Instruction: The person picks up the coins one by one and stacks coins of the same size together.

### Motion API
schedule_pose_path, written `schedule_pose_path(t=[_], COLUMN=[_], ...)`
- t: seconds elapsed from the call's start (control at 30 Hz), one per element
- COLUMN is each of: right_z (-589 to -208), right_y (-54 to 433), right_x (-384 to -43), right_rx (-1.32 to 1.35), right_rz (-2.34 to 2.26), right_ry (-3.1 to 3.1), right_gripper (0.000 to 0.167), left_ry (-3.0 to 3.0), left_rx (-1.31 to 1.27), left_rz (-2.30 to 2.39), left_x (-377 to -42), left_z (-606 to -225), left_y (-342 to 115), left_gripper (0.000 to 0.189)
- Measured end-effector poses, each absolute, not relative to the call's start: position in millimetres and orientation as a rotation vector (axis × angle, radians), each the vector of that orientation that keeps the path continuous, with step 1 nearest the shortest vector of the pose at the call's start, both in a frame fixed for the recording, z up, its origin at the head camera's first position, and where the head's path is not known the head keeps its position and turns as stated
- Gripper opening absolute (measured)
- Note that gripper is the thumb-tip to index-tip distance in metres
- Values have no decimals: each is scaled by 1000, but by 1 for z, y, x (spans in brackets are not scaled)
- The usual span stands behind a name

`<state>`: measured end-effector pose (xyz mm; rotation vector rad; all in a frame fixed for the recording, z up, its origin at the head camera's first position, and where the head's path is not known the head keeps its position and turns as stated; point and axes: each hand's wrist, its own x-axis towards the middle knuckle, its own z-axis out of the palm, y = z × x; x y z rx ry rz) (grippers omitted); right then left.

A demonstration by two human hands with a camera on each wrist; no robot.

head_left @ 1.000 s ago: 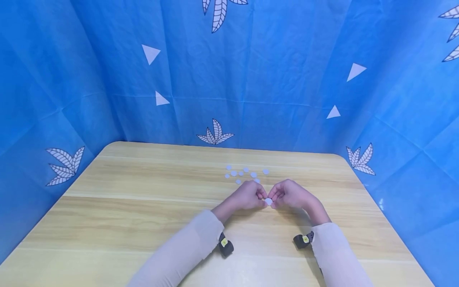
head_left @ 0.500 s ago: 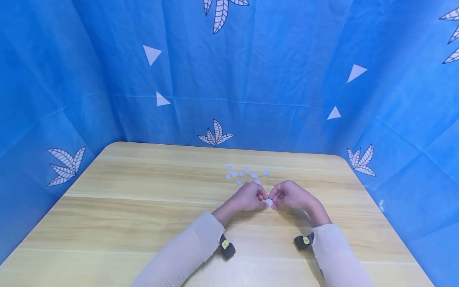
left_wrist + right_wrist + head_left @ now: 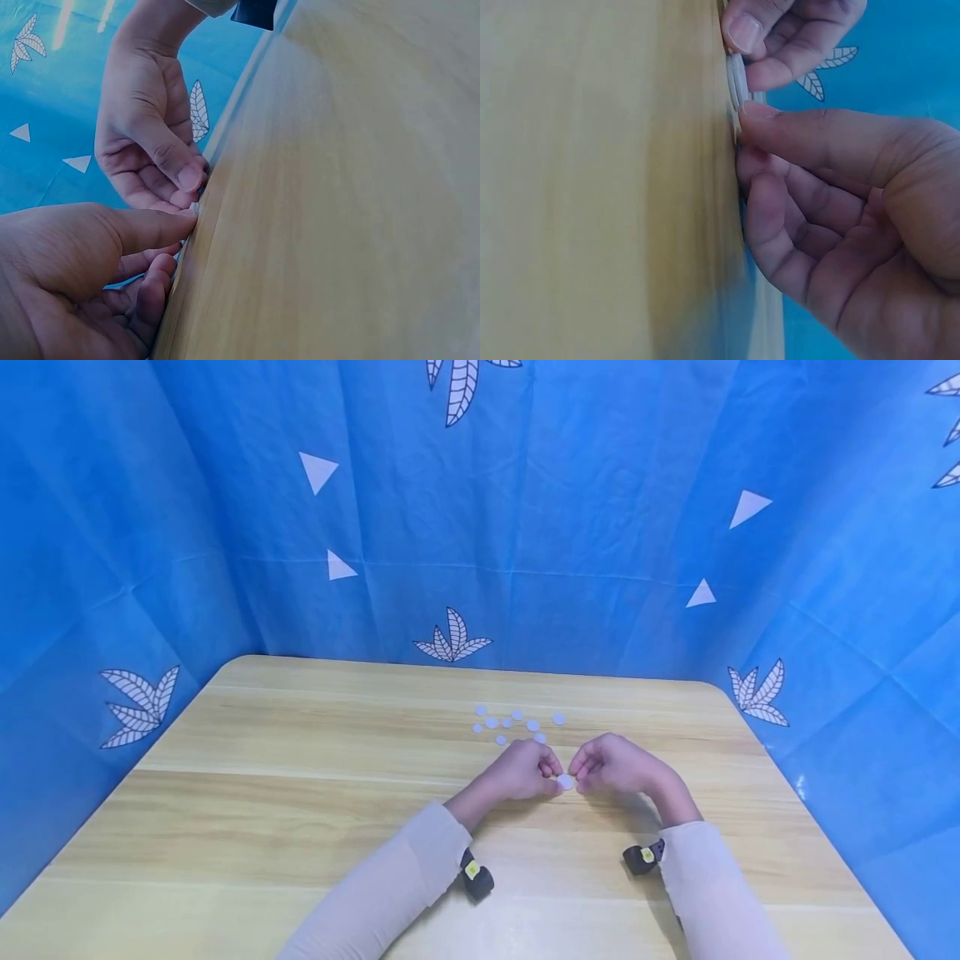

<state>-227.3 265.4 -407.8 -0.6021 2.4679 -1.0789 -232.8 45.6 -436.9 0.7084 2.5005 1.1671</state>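
Observation:
Between my two hands, low over the table, is a small white disc (image 3: 565,782). My left hand (image 3: 521,770) pinches its left side with thumb and forefinger. In the right wrist view the disc (image 3: 737,77) stands edge-on and looks layered, like two thin rounds together; I cannot tell for sure. My right hand (image 3: 615,764) is just to the right, fingers bent loosely and a narrow gap from the disc in the head view. The right thumb tip (image 3: 754,112) lies close below the disc's edge. In the left wrist view, the hands mostly hide the disc.
Several loose white discs (image 3: 532,726) of differing size lie scattered beyond my hands. The pale wooden table (image 3: 300,827) reaches to a blue printed curtain (image 3: 570,527) at the back and sides. Each wrist carries a small black camera (image 3: 477,882).
My right hand has shifted slightly right, away from the disc it was touching with the left. The left hand still holds the disc; the loose discs have stayed put.

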Motion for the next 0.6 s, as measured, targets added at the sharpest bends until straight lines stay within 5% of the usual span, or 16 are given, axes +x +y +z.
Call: schedule_pose_path(t=[0.6], right_z=[-408], right_y=[272], right_x=[-245], right_rx=[-557], right_rz=[-1100], right_ry=[2578], right_gripper=[17], left_ry=[2497], left_rx=[698], left_rz=[1180], left_x=[-233], left_z=[-439], left_y=[46], left_gripper=[16])
